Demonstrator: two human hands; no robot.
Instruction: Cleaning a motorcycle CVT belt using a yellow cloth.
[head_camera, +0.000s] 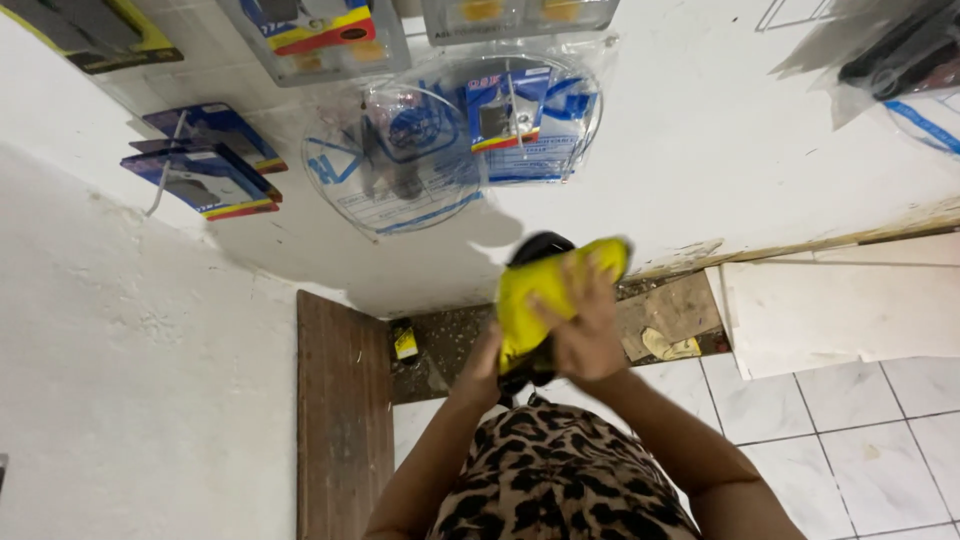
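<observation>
A white wall (700, 150) hung with blister-packed goods (480, 130) fills the view above a white tiled floor (860, 440), with a brown wooden board (340, 400) leaning at the corner. The step in hand looks like wiping: both hands press a yellow cloth (545, 295) around a black object (540, 245) held in the air before the wall. The right hand (590, 335) lies over the cloth, fingers clamped on it. The left hand (485, 365) supports from below, fingers mostly hidden. Both forearms rise from the chest.
</observation>
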